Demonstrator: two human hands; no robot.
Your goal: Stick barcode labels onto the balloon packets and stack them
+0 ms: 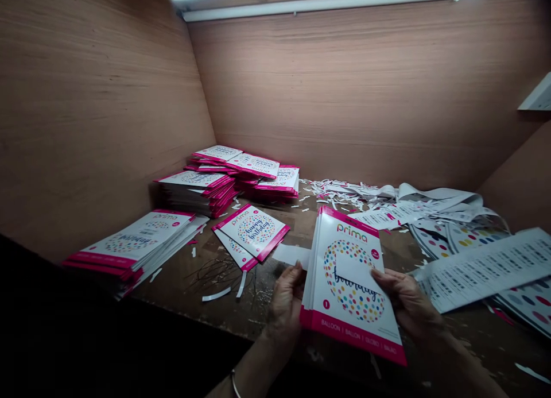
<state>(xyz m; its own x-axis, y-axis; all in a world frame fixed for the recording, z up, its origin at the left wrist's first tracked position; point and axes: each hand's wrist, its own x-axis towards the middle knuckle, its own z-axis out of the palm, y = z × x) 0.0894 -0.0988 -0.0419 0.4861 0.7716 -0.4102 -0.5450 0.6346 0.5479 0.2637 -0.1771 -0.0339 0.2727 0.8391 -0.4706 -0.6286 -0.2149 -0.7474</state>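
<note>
A stack of balloon packets (344, 312), white with magenta ends and a dotted "birthday" print, is held tilted above the table between both hands. My left hand (284, 303) is closed on its left edge, thumb towards a white paper flap (293, 254) that sticks out to the left. My right hand (407, 297) is closed at the right edge. Its thumb presses a white paper strip (355, 270) that lies across the front packet and covers part of the print. The fingers behind the stack are hidden. I cannot tell whether flap and strip are one piece.
Two loose packets (256, 231) overlap on the brown table (181, 292). More packets are piled at the left (142, 240) and back left (198, 182). Paper scraps (340, 188) litter the back. Printed label sheets (491, 269) lie at the right. Wooden panels (344, 93) enclose the table.
</note>
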